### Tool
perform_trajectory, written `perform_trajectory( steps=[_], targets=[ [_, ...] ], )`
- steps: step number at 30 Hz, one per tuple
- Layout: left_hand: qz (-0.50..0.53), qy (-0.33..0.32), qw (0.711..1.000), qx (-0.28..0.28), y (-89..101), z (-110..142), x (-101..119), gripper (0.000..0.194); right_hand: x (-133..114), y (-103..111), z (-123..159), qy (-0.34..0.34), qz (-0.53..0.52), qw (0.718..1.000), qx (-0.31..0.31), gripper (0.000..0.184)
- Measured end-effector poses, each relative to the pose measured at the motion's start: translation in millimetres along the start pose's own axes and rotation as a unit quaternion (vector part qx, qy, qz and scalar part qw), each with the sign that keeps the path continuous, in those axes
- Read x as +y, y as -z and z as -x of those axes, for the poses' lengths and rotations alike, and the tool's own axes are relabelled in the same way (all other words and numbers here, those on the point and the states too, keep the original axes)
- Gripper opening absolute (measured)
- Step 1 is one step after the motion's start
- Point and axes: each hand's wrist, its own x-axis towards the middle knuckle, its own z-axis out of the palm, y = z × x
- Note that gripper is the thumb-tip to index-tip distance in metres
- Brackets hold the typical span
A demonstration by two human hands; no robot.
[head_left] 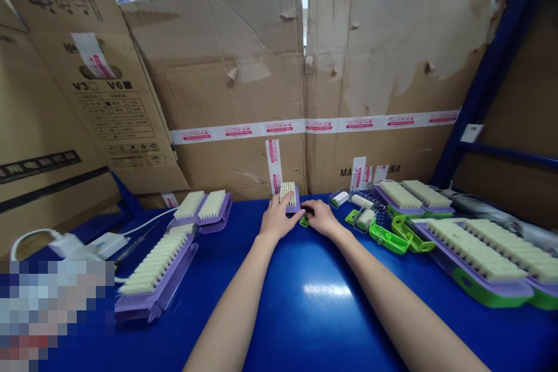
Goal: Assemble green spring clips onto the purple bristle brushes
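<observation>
Blue tabletop (305, 319) opens between forearms (238, 296), cardboard (200, 93) close behind left hand (278, 219) and brush (288, 190).

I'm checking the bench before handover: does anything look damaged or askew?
The brown cardboard panel left of the rear gap looks damaged, its top edge ragged; its brown cardboard neighbour on the right has peeled surface patches.

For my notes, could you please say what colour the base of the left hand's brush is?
The base is purple, seen in the head view.

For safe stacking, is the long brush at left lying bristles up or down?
Bristles up: the long brush shows pale tufts on top, purple base underneath.
</observation>
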Motion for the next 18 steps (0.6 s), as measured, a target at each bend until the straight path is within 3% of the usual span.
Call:
perform_trajectory(
  steps=[7,13,15,18],
  targets=[
    [-0.082,0.025,0.996,0.02,-1.3,0,9,0.055,2,2,-1,-0.001,0.022,1.0,-0.005,0.037],
    [-0.175,0.003,0.981,0.086,-3.8,1,11,0.044,3,1,0,-0.016,0.038,0.999,0.008,0.036],
    [-0.213,-0.043,0.969,0.118,-2.5,1,13,0.04,3,1,1,-0.021,0.038,0.999,0.018,0.035],
    [-0.241,-0.17,0.947,0.13,-0.9,2,16,0.036,6,0,0,-0.024,0.013,0.999,0.034,0.035]
  ],
)
